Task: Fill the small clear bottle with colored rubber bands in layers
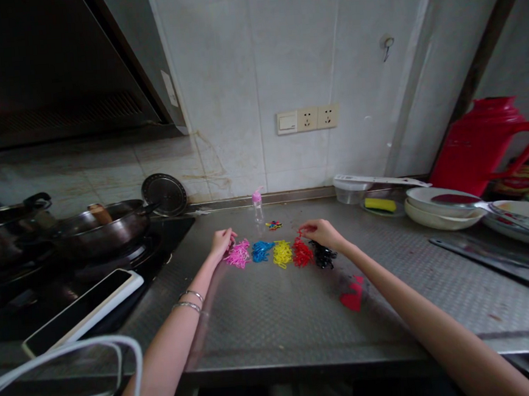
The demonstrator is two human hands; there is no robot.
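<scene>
On the steel counter (pixel 274 319) lie small heaps of thin coloured loops in a row: pink (pixel 238 254), blue (pixel 261 250), yellow (pixel 282 253), red (pixel 302 253) and black (pixel 323 255). My left hand (pixel 222 241) rests at the pink heap with fingers curled, pinching something too small to name. My right hand (pixel 321 231) hovers over the red and black heaps, fingertips pinched on a red loop. A small mixed-colour cluster (pixel 274 224) lies behind the row, next to a little clear bottle with a pink cap (pixel 258 206).
A wok (pixel 99 226) and another pan (pixel 5 221) sit on the stove at left, with a phone (pixel 83 310) and white cable (pixel 75 353) near the front. Bowls (pixel 434 206), a sponge (pixel 380 204), a red thermos jug (pixel 484 144) and a knife (pixel 493 259) stand at right. A red scrap (pixel 352 298) lies near my right forearm.
</scene>
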